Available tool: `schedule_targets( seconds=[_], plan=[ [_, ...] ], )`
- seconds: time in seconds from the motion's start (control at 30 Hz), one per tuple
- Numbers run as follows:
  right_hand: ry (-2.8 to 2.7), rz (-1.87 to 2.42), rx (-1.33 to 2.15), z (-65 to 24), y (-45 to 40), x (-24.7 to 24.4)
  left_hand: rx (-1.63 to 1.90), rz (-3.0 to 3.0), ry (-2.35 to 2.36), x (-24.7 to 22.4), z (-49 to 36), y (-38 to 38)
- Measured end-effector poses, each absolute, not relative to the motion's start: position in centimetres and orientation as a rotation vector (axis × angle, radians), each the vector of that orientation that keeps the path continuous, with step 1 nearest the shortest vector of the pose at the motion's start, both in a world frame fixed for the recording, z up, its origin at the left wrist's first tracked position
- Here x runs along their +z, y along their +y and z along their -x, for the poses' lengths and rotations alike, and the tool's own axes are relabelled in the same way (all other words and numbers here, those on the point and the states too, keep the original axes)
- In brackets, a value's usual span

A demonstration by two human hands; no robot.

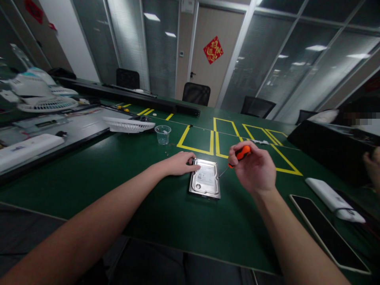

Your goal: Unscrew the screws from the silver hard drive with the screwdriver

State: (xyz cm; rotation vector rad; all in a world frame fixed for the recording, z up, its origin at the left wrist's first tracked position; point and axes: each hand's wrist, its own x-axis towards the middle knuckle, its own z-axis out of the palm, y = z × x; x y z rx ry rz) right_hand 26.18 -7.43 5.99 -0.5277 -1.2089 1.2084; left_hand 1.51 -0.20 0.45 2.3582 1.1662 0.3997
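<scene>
A silver hard drive (207, 180) lies flat on the green table (166, 225), label side up. My left hand (180, 163) rests at its upper left, the thumb on the top face and the other fingers curled by the far left corner. An orange and black screwdriver (242, 153) is held in my right hand (255, 168), right of the drive. Its thin shaft slants down to the left, and the tip is at the drive's right edge, beside a notch. Whether the tip sits in a screw is too small to tell.
A clear plastic cup (163, 135) stands behind my left hand, with tiny bits near it. White fan parts (130, 124) and a large panel (86, 122) lie left. At right are a phone (326, 231), a white power strip (334, 198), a black box (323, 150) and another person's hand (372, 166).
</scene>
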Motion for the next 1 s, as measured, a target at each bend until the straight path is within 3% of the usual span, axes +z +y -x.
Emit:
schedule_targets(
  seconds=[1.0],
  plan=[
    [-1.216,0.593,1.181,-25.67,-7.82,6.0,0.396,-2.336,1.18,0.45,-1.44,-0.28]
  ],
)
